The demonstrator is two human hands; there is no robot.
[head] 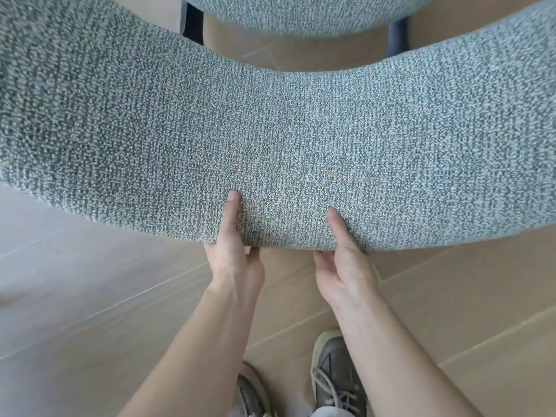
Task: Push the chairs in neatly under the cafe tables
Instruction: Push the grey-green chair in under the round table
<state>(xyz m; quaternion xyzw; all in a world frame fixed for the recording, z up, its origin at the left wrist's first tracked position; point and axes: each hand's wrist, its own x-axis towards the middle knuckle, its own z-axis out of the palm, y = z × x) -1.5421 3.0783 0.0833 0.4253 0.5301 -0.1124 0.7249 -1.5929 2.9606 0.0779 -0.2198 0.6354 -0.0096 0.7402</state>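
A chair with a curved backrest [270, 130] in speckled blue-grey fabric fills most of the head view. Its padded seat [301, 16] shows at the top edge, with a dark leg [192, 22] at the left and another leg [397, 34] at the right. My left hand [234, 254] grips the backrest's near edge, thumb on top and fingers tucked underneath. My right hand [343, 260] holds the same edge just to the right, in the same grip. No table is in view.
Beige tiled floor [90, 296] spreads under and around the chair. My two grey laced shoes [337, 377] stand on the floor directly behind the backrest.
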